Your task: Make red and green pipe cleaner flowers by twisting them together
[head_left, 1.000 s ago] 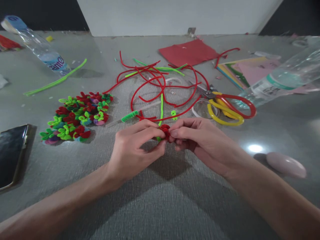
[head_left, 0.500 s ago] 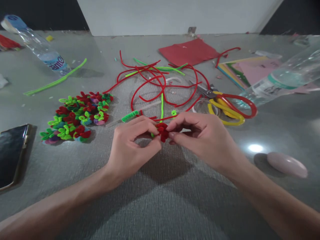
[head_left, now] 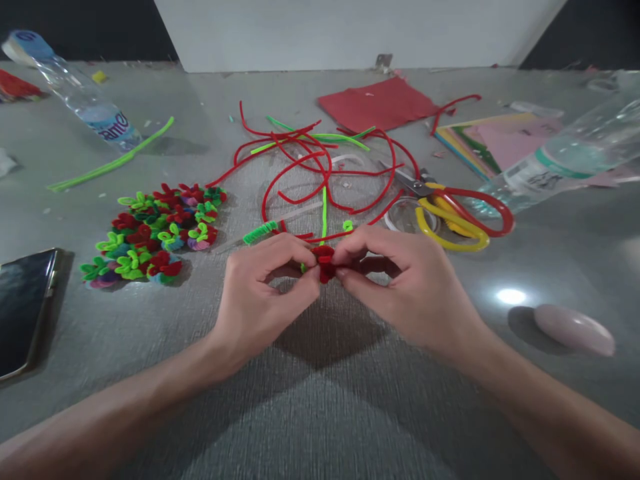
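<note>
A small red pipe-cleaner flower (head_left: 326, 263) is pinched between the fingertips of both hands, above the grey table (head_left: 320, 427). My left hand (head_left: 270, 287) grips its left side, where a bit of green shows; my right hand (head_left: 400, 277) grips its right side. Fingers partly cover the flower. Just beyond it lie loose red pipe cleaners (head_left: 327, 175), a straight green pipe cleaner (head_left: 325, 210), a small green coil (head_left: 348, 227) and a tube wound with green pipe cleaner (head_left: 260, 233).
Finished pipe-cleaner flowers (head_left: 150, 233) cluster at left, beside a phone (head_left: 25, 310) and a bottle (head_left: 85, 97). To the right are scissors (head_left: 460, 210), another bottle (head_left: 555, 157) and a pale computer mouse (head_left: 575, 329). Red paper (head_left: 377, 103) and coloured sheets (head_left: 500, 137) lie behind.
Both hands keep hold of the flower. It has turned slightly between the fingertips, and the right fingers have shifted a little. Everything else lies as before.
</note>
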Motion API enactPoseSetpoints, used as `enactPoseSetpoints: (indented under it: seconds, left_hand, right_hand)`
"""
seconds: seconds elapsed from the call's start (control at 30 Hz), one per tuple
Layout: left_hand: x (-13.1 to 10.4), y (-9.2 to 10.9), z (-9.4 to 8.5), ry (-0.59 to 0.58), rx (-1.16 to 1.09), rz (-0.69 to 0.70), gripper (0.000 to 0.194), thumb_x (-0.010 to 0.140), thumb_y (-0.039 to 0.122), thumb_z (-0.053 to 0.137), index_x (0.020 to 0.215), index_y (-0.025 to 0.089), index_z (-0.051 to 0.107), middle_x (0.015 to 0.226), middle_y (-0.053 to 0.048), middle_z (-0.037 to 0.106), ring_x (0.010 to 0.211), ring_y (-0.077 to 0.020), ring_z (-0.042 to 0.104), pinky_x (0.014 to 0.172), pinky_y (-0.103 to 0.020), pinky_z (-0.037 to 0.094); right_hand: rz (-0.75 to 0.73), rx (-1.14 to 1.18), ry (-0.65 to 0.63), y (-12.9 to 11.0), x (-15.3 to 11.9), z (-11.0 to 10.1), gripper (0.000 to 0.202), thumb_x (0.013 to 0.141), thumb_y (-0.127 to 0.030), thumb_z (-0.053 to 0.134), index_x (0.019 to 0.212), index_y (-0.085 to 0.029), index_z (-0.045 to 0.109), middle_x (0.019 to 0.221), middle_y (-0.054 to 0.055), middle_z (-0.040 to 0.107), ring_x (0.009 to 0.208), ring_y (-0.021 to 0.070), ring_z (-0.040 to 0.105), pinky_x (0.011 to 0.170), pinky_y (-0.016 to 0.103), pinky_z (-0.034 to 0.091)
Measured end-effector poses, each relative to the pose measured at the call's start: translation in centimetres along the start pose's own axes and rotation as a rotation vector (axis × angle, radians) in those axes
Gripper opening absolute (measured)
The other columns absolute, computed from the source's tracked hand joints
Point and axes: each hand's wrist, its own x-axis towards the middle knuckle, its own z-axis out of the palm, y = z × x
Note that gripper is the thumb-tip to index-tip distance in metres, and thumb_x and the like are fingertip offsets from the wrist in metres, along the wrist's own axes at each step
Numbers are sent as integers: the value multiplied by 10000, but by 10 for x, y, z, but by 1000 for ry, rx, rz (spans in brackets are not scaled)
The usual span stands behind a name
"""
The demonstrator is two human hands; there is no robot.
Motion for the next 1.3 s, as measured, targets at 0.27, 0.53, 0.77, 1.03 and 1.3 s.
enactPoseSetpoints:
  seconds: [0.27, 0.53, 0.77, 1.03, 1.3]
  left_hand:
    - [0, 3, 3, 33, -200, -114, 236, 821, 53, 739, 968, 217, 657, 895, 34, 691, 777, -97, 674, 718, -207, 585]
    - [2, 4, 2, 4, -248, -179, 278, 829, 39, 731, 1031, 220, 672, 953, 26, 721, 794, -98, 704, 712, -208, 582]
    - [3, 3, 2, -28, -241, -200, 311, 801, 14, 684, 1031, 223, 673, 943, 33, 714, 783, -98, 672, 703, -221, 548]
    - [3, 2, 5, -65, -105, -223, 369, 727, -26, 637, 998, 222, 661, 889, 49, 698, 739, -94, 649, 639, -211, 509]
    - [3, 5, 3, -76, -171, -169, 212, 809, 30, 653, 931, 203, 658, 884, 23, 679, 726, -98, 658, 638, -209, 540]
  right_hand:
    - [-35, -36, 30, 3, -2, 2, 158, 867, -65, 723, 847, -221, 732, 825, -27, 759, 752, 135, 697, 697, 269, 553]
    - [-18, -39, 56, 4, -1, 5, 196, 862, -24, 696, 827, -215, 719, 848, -17, 748, 796, 142, 696, 717, 270, 554]
    - [32, 47, 46, 7, -1, 8, 182, 841, -34, 694, 832, -215, 678, 888, -18, 702, 843, 136, 673, 727, 252, 570]
    - [161, 148, -4, 8, -2, 14, 187, 796, -44, 691, 886, -207, 710, 871, -25, 740, 809, 136, 696, 758, 263, 592]
    - [126, 143, 76, 14, -3, 15, 164, 783, -71, 707, 876, -204, 684, 850, -25, 706, 783, 134, 670, 704, 257, 563]
